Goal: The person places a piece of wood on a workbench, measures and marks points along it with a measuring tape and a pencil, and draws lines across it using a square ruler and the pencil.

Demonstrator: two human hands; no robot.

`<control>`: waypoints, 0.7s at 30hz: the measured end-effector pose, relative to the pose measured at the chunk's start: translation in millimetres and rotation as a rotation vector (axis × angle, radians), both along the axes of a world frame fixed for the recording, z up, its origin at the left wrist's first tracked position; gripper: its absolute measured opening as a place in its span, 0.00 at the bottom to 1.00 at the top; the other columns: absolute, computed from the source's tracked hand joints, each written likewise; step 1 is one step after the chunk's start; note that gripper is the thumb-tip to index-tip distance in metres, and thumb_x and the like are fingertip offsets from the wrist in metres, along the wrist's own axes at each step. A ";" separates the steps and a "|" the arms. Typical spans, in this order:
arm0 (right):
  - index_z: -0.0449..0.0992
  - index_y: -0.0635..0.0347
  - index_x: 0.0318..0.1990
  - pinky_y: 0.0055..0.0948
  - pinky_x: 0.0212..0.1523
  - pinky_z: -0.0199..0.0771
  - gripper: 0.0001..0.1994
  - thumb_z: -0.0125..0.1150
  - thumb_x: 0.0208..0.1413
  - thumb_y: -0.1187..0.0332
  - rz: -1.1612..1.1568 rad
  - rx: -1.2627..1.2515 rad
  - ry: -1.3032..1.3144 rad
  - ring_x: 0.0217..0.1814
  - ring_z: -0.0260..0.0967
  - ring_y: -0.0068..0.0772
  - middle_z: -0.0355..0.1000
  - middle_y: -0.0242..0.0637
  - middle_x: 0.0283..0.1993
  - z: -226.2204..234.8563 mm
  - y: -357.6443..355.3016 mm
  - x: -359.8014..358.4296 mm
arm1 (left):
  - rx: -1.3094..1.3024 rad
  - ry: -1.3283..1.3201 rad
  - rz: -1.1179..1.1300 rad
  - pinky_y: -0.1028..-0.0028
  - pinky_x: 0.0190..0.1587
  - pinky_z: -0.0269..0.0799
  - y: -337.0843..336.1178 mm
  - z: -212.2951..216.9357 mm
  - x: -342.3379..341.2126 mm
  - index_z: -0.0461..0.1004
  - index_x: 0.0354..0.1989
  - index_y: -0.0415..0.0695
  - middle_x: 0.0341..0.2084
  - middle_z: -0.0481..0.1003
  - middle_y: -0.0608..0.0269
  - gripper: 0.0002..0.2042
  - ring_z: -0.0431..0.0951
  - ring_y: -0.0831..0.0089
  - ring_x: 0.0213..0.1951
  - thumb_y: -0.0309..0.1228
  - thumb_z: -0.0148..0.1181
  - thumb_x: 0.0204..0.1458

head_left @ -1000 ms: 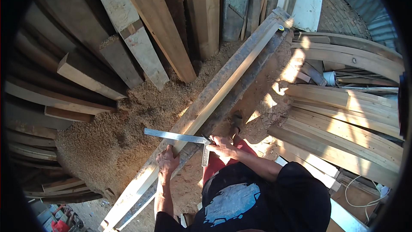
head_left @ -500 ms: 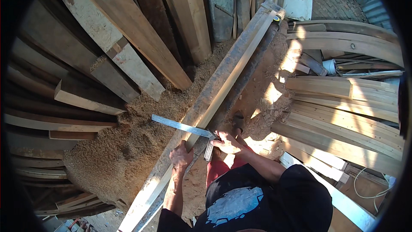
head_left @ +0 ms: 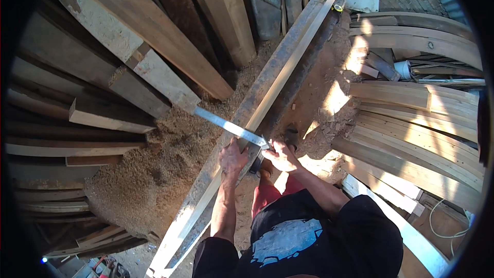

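A long pale wooden plank (head_left: 288,67) runs diagonally from the upper right to the lower left on a narrow bench. A metal square (head_left: 226,125) lies across it, its blade pointing up and left over the sawdust. My left hand (head_left: 232,158) presses down on the plank with its fingers on the blade's near end. My right hand (head_left: 278,155) grips the square's corner at the plank's right edge. Whether the right hand also holds a pencil is hidden.
Thick boards and beams (head_left: 154,36) lean at the upper left. A heap of sawdust (head_left: 154,175) lies left of the plank. Curved wooden slats (head_left: 411,123) are stacked at the right, with a white cable (head_left: 447,221) at the lower right.
The square's blade has swung from level to slanting up-left across the plank. Both hands have stayed at its near end, and the view has shifted slightly.
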State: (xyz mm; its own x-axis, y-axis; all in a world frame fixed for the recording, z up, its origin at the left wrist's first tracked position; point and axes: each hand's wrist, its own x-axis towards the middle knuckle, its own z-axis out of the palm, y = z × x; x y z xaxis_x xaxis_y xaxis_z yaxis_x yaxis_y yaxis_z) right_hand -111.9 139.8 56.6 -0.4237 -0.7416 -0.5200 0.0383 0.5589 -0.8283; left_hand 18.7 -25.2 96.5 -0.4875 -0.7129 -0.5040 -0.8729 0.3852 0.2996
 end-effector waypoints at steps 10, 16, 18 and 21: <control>0.73 0.71 0.50 0.32 0.34 0.74 0.17 0.67 0.63 0.64 -0.059 -0.154 0.118 0.35 0.72 0.29 0.74 0.44 0.38 -27.9 3.6 14.6 | 0.025 0.396 0.048 0.53 0.54 0.77 4.8 -14.5 29.1 0.69 0.64 0.43 0.49 0.80 0.42 0.32 0.82 0.45 0.52 0.44 0.71 0.52; 0.71 0.65 0.39 0.28 0.36 0.71 0.09 0.66 0.63 0.71 -0.141 -0.038 -0.081 0.38 0.67 0.21 0.70 0.33 0.37 1.4 -20.0 7.1 | 0.132 0.555 -0.075 0.49 0.69 0.62 5.2 16.7 22.5 0.59 0.71 0.42 0.58 0.73 0.42 0.42 0.72 0.41 0.59 0.46 0.72 0.51; 0.72 0.63 0.38 0.29 0.35 0.70 0.08 0.65 0.63 0.72 -0.172 -0.099 -0.046 0.36 0.64 0.21 0.68 0.30 0.34 -19.5 -20.6 9.4 | 0.228 0.555 -0.052 0.49 0.71 0.57 3.0 20.2 13.5 0.59 0.72 0.41 0.63 0.68 0.41 0.45 0.68 0.40 0.62 0.47 0.73 0.49; 0.74 0.63 0.41 0.26 0.34 0.69 0.06 0.64 0.64 0.72 -0.203 -0.098 -0.095 0.36 0.63 0.19 0.70 0.29 0.33 -19.0 -31.4 3.2 | 0.074 0.441 -0.265 0.49 0.69 0.61 3.6 14.2 3.4 0.61 0.72 0.45 0.68 0.62 0.42 0.44 0.66 0.39 0.62 0.44 0.74 0.46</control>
